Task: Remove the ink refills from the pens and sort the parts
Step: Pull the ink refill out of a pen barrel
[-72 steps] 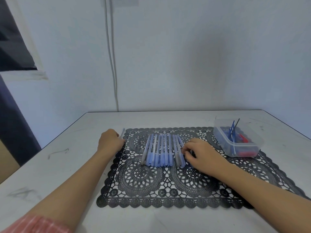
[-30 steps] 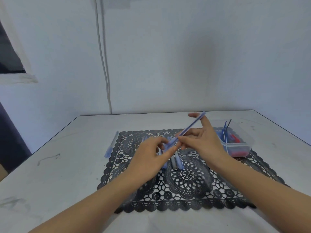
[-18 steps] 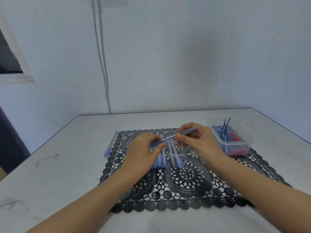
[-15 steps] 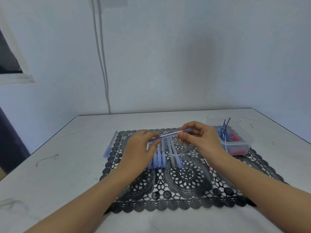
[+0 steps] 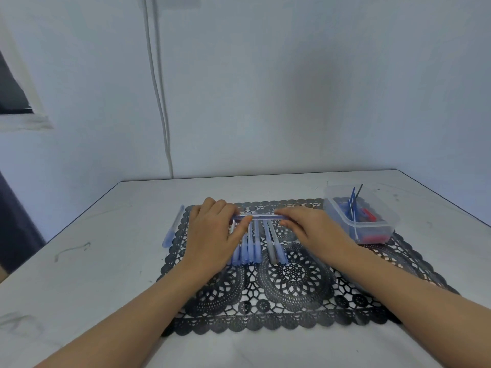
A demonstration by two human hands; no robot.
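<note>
- While your left hand [image 5: 212, 235] and right hand [image 5: 316, 232] pinch opposite ends of one slim blue pen [image 5: 259, 217], it lies level above the lacy black mat [image 5: 289, 285].
- Beneath it, more pens [image 5: 255, 248] lie in a row.
- Thin refills [image 5: 352, 205] lean in the clear plastic tub [image 5: 372, 229].
- One pen barrel [image 5: 172, 229] lies off the mat's left edge.

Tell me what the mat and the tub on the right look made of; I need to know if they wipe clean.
The mat looks like black moulded vinyl or plastic lace: openwork with the table showing through, slightly glossy, though crocheted fabric can't be ruled out. The tub looks like clear, smooth plastic: its contents show through the walls.
</note>
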